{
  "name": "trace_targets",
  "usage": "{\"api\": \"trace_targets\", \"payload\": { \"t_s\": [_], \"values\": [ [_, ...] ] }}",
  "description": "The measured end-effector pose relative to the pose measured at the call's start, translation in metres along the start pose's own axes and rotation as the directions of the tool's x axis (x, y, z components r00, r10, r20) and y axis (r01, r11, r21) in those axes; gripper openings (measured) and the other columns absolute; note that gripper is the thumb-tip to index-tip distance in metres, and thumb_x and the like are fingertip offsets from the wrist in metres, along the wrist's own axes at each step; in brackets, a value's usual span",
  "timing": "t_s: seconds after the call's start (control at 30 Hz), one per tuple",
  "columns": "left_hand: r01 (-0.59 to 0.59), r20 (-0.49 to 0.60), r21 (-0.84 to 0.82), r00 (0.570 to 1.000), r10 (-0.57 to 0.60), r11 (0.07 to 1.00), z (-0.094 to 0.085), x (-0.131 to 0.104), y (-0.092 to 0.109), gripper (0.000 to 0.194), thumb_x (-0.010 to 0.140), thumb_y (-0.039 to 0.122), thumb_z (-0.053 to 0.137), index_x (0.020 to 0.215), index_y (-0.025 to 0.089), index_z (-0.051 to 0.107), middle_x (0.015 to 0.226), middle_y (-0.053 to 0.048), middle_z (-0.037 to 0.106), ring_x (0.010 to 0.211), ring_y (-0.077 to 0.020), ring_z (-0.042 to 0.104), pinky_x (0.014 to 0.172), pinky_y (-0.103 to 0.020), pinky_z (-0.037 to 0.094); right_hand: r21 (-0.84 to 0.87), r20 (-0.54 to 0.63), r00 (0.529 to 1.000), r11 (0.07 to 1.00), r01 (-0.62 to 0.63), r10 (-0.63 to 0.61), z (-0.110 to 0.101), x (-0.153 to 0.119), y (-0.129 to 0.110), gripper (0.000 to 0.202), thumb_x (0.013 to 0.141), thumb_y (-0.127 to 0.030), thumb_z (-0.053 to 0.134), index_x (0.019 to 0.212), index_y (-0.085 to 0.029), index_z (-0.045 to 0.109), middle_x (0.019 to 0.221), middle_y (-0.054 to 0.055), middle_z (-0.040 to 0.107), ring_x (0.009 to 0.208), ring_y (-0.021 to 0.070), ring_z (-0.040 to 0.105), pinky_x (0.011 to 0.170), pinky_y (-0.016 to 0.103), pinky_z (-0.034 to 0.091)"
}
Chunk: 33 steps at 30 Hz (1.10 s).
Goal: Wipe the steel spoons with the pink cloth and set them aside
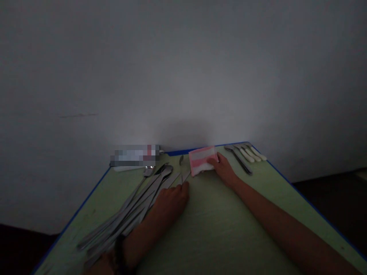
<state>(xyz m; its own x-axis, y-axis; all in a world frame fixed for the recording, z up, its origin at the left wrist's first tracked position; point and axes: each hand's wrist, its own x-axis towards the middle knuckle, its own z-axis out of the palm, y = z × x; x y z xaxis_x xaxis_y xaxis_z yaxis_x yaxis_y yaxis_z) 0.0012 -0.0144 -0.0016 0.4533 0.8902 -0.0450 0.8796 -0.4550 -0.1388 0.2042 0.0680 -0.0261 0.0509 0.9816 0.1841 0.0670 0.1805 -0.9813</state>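
Note:
My left hand (173, 196) is closed around the thin handle of a spoon (181, 161), whose small bowl points up towards the wall. In my right hand (219, 165) is a pink and white cloth (200, 158), pinched by its right side just right of the spoon. The cloth and the spoon look apart. Beneath and to the left of my left forearm lies a loose pile of long-handled metal cutlery (134, 206). A spoon bowl (167, 172) shows at the pile's far end, and my forearm hides part of the handles.
On the far right, several pieces of cutlery with white handles (248, 154) lie side by side, next to a dark-handled spoon (239, 160). A partly blurred box (134, 156) sits at the back left. The green table (218, 229) has a blue edge and meets a wall (183, 76).

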Motion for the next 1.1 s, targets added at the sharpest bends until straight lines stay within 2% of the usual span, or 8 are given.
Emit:
{"api": "trace_targets", "payload": {
  "t_s": [0.1,0.2,0.37,0.57,0.7,0.9,1.0,1.1],
  "values": [
    [-0.004,0.002,-0.020,1.000,0.004,1.000,-0.003,0.000,0.000,0.031,0.089,0.015,0.037,0.114,0.012,0.054,0.095,-0.014,0.071,0.079,-0.0285,0.068,0.064,-0.038,0.052,0.180,-0.042,0.998,0.983,-0.042,0.051,0.001,0.005,0.008,0.019,0.070,-0.031,0.057,0.084,-0.018,0.059,0.077,0.002,0.065,0.069,0.0163,0.056,0.065,0.029,0.044],
    [-0.018,0.002,-0.046,1.000,0.019,0.999,-0.004,0.000,-0.001,0.028,0.090,0.018,0.037,0.111,0.014,0.055,0.099,-0.013,0.070,0.086,-0.0272,0.068,0.069,-0.037,0.051,0.426,-0.030,0.990,0.897,-0.113,0.139,0.002,0.009,0.012,0.018,0.070,-0.029,0.058,0.084,-0.019,0.059,0.072,-0.001,0.064,0.065,0.0155,0.057,0.063,0.028,0.045],
    [-0.077,-0.056,-0.264,0.996,0.065,0.961,-0.005,-0.004,-0.003,0.024,0.091,0.022,0.035,0.094,0.017,0.059,0.091,-0.008,0.070,0.083,-0.0217,0.067,0.073,-0.032,0.049,0.639,-0.051,0.983,0.762,-0.105,0.178,0.003,0.012,0.005,0.019,0.067,-0.022,0.061,0.086,-0.021,0.057,0.070,-0.003,0.065,0.067,0.0156,0.061,0.067,0.029,0.049],
    [-0.108,-0.181,-0.489,0.983,0.020,0.866,-0.003,-0.003,-0.009,0.024,0.091,0.024,0.036,0.091,0.019,0.059,0.087,-0.005,0.069,0.079,-0.0180,0.064,0.071,-0.028,0.045,0.742,-0.075,0.971,0.663,-0.097,0.226,0.002,0.014,0.004,0.025,0.068,-0.013,0.058,0.092,-0.021,0.057,0.079,-0.002,0.068,0.070,0.0160,0.063,0.071,0.031,0.052],
    [-0.080,-0.172,-0.515,0.985,-0.012,0.853,-0.004,-0.001,-0.007,0.021,0.090,0.031,0.040,0.089,0.019,0.058,0.082,-0.004,0.069,0.071,-0.0171,0.063,0.063,-0.026,0.044,0.752,-0.076,0.964,0.650,-0.114,0.256,0.002,0.014,0.003,0.022,0.070,-0.011,0.056,0.090,-0.020,0.057,0.077,-0.001,0.068,0.068,0.0152,0.063,0.070,0.030,0.053],
    [-0.048,-0.175,-0.507,0.983,-0.048,0.861,-0.001,0.001,-0.006,0.019,0.087,0.026,0.046,0.099,0.020,0.058,0.082,-0.003,0.070,0.069,-0.0156,0.064,0.062,-0.025,0.044,0.746,-0.082,0.951,0.651,-0.140,0.298,0.001,0.013,0.001,0.021,0.072,-0.012,0.055,0.091,-0.020,0.057,0.078,-0.001,0.068,0.068,0.0143,0.063,0.066,0.028,0.054],
    [-0.109,-0.327,-0.385,0.945,-0.025,0.917,0.005,0.001,-0.011,0.024,0.084,0.020,0.048,0.104,0.019,0.060,0.092,-0.005,0.070,0.078,-0.0174,0.065,0.069,-0.028,0.046,0.738,-0.079,0.951,0.659,-0.146,0.299,0.001,0.013,0.001,0.019,0.072,-0.013,0.055,0.090,-0.020,0.056,0.077,-0.002,0.067,0.067,0.0138,0.062,0.063,0.027,0.055],
    [-0.181,-0.531,-0.138,0.843,0.082,0.974,0.009,0.000,-0.015,0.023,0.081,0.014,0.050,0.099,0.020,0.063,0.087,-0.004,0.071,0.080,-0.0204,0.063,0.073,-0.032,0.045,0.731,-0.080,0.948,0.664,-0.154,0.308,0.001,0.012,-0.001,0.018,0.072,-0.012,0.055,0.089,-0.019,0.056,0.076,-0.001,0.067,0.067,0.0138,0.063,0.062,0.026,0.055]
  ]
}}
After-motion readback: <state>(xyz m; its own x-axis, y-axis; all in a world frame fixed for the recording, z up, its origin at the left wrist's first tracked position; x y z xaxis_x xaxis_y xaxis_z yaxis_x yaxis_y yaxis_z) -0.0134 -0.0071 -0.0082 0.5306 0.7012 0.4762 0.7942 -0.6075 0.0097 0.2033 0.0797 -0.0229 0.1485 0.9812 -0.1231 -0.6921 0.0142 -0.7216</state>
